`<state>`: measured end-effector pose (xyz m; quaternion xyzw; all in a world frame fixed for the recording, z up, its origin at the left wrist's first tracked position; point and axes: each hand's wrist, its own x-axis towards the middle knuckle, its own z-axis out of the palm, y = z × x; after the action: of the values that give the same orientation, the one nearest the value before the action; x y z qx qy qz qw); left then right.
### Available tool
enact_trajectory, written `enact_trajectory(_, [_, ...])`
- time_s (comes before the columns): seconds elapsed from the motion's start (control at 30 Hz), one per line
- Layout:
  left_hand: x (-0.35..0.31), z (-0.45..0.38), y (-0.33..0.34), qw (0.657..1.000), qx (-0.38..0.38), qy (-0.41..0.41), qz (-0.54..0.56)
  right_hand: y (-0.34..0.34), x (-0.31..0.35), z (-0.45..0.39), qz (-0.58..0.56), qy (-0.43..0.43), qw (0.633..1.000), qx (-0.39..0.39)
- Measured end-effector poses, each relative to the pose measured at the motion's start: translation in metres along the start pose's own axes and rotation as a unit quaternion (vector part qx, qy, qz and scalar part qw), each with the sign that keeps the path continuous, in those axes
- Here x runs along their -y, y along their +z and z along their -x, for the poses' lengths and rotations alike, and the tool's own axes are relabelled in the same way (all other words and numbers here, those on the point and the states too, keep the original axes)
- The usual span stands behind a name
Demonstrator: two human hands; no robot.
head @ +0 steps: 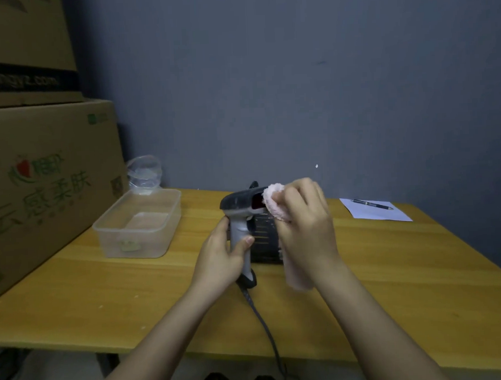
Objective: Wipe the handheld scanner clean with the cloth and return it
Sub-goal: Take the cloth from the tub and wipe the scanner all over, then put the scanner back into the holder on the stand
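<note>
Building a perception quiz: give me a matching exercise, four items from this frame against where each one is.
Items:
1. scanner
2. cloth
3. pen
4. plastic container

Places:
A. lying on the white paper
B. on the table beside the cardboard boxes
C. gripped by its handle in the left hand
D. pressed to the scanner's front by the right hand

Pairs: 1-C, 2-D, 3-A, 4-B

Pretty dim room with a plain blue-grey wall (282, 88) behind a yellowish wooden table (104, 296). Left of the hands, stacked cardboard boxes (41, 170) sit against the wall and the table's left edge. Below the near edge, a bit of pale floor (50, 376) shows.
</note>
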<state>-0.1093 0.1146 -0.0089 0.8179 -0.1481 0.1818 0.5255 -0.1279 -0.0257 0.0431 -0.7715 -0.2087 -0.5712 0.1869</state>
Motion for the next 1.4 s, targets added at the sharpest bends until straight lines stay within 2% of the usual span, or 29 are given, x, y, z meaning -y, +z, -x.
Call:
enact_trajectory(0.1, [0.0, -0.001, 0.0, 0.999, 0.005, -0.022, 0.03, -0.001, -0.004, -0.001, 0.099, -0.004, 0.994, 0.052])
enact_trajectory(0.2, [0.0, -0.003, 0.002, 0.999, -0.001, -0.039, 0.034, 0.002, -0.002, -0.004, 0.113, -0.009, 0.987, 0.117])
enact_trajectory(0.33, [-0.002, -0.007, 0.002, 0.998, -0.011, -0.044, 0.032, -0.009, -0.006, -0.012, 0.05, 0.021, 0.983, 0.177])
enact_trajectory(0.43, [-0.01, -0.012, 0.0, 0.997, -0.008, -0.046, 0.068, -0.011, -0.006, 0.0, -0.039, 0.036, 0.952, 0.302])
enact_trajectory(0.47, [-0.013, -0.015, 0.001, 0.997, -0.004, -0.039, 0.073, -0.009, -0.007, 0.009, -0.051, 0.039, 0.945, 0.322])
enact_trajectory(0.5, [-0.016, -0.017, 0.0, 0.997, 0.003, -0.032, 0.072, -0.007, -0.01, 0.019, -0.057, 0.055, 0.946, 0.315])
enact_trajectory(0.57, [-0.019, -0.021, 0.002, 0.996, 0.02, -0.029, 0.085, -0.007, -0.02, 0.033, -0.079, 0.147, 0.947, 0.274])
enact_trajectory(0.67, [-0.018, -0.023, 0.006, 0.98, 0.057, -0.065, 0.177, -0.009, -0.029, 0.043, -0.136, 0.268, 0.917, 0.263])
enact_trajectory(0.77, [-0.017, -0.026, 0.009, 0.952, 0.105, -0.099, 0.27, -0.007, -0.033, 0.044, -0.161, 0.32, 0.903, 0.236])
enact_trajectory(0.83, [-0.018, -0.027, 0.013, 0.927, 0.136, -0.108, 0.333, -0.004, -0.039, 0.041, -0.209, 0.359, 0.865, 0.281])
enact_trajectory(0.9, [-0.019, -0.028, 0.019, 0.896, 0.153, -0.119, 0.398, 0.0, -0.047, 0.04, -0.263, 0.358, 0.827, 0.343])
enact_trajectory(0.97, [-0.021, -0.029, 0.024, 0.872, 0.158, -0.131, 0.444, 0.001, -0.046, 0.04, -0.314, 0.369, 0.799, 0.358])
enact_trajectory(1.1, [-0.025, -0.033, 0.031, 0.861, 0.154, -0.135, 0.465, -0.001, -0.043, 0.037, -0.368, 0.394, 0.774, 0.332])
enact_trajectory(1.17, [-0.024, -0.033, 0.034, 0.873, 0.15, -0.136, 0.444, -0.001, -0.044, 0.039, -0.373, 0.398, 0.781, 0.304])
enact_trajectory(1.3, [-0.026, -0.032, 0.044, 0.918, 0.107, -0.155, 0.348, 0.008, -0.05, 0.046, -0.285, 0.412, 0.838, 0.217])
enact_trajectory(1.37, [-0.026, -0.034, 0.048, 0.922, 0.096, -0.169, 0.336, 0.011, -0.054, 0.049, -0.238, 0.399, 0.861, 0.208])
enact_trajectory(1.4, [-0.026, -0.037, 0.049, 0.918, 0.093, -0.181, 0.34, 0.009, -0.055, 0.048, -0.237, 0.394, 0.86, 0.221])
